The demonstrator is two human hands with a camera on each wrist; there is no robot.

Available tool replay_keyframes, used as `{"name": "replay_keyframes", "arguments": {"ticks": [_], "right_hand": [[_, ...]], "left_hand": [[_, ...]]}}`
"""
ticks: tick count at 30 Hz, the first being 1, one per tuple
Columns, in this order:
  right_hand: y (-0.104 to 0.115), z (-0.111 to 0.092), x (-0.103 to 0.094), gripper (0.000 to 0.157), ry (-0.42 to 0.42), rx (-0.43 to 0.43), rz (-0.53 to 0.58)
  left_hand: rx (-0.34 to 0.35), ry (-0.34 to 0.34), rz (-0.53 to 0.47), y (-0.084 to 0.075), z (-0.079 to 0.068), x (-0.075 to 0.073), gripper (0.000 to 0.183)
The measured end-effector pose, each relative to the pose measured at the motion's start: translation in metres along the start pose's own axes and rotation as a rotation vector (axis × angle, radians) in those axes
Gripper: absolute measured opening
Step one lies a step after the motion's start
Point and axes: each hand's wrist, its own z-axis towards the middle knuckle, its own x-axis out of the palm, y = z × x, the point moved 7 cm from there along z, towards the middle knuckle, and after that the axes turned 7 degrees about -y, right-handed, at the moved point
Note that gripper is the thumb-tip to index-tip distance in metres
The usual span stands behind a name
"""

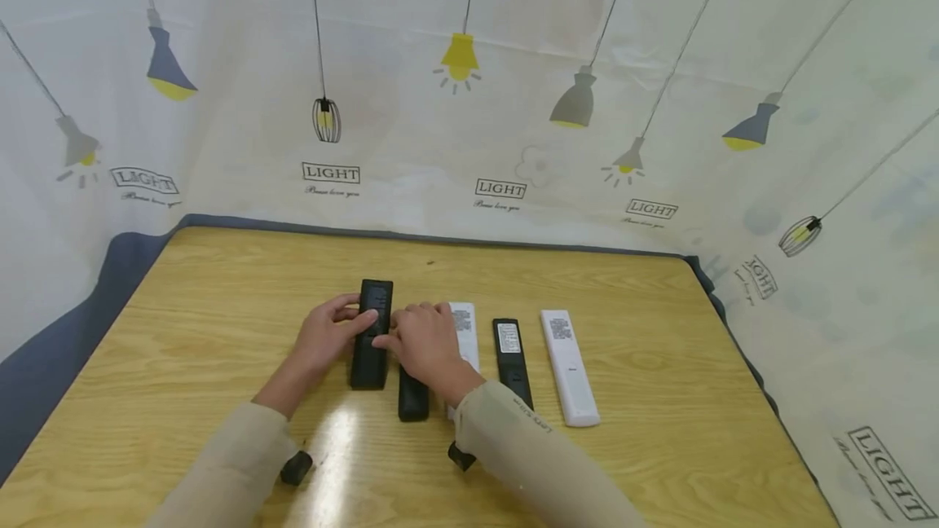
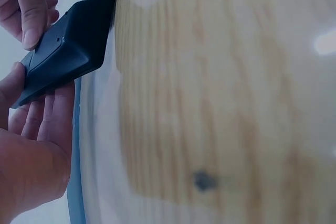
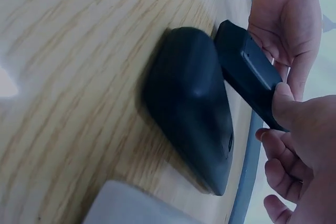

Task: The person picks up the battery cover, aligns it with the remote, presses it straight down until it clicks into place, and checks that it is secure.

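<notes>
A black remote control [image 1: 372, 365], back side up, is gripped by my left hand [image 1: 328, 336], with the thumb on its back and the fingers at its left edge. My right hand [image 1: 425, 341] reaches in from the right, its thumb pressing on the remote's back by the battery cover [image 2: 50, 51] and its other fingers curled at the right edge. The right wrist view shows the held remote [image 3: 249, 66] tilted. Beneath the right hand lies a second, thicker black remote [image 1: 414, 398], partly hidden by that hand.
To the right lie a white remote [image 1: 464, 324] partly covered by the right hand, a slim black remote [image 1: 512, 361] with a white label, and another white remote [image 1: 570, 369]. All rest on a wooden table [image 1: 645, 332]. A lamp-printed cloth [image 1: 411, 145] hangs behind it.
</notes>
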Motion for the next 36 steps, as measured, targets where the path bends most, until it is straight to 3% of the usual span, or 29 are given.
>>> {"name": "replay_keyframes", "arguments": {"ticks": [15,24,36], "right_hand": [[-0.0021,-0.0013,-0.0046,0.046,0.01,0.086,0.031],[-0.0038,0.0027,-0.0039,0.042,0.029,0.076,0.043],[0.0005,0.0048,0.0009,0.05,0.086,0.027,-0.034]], "left_hand": [[0.019,0.013,-0.011,-0.0065,-0.0032,0.0041,0.066],[0.017,0.02,-0.016,-0.0089,-0.0055,0.0048,0.066],[0.001,-0.021,-0.004,-0.0057,-0.0063,0.0018,0.066]]}}
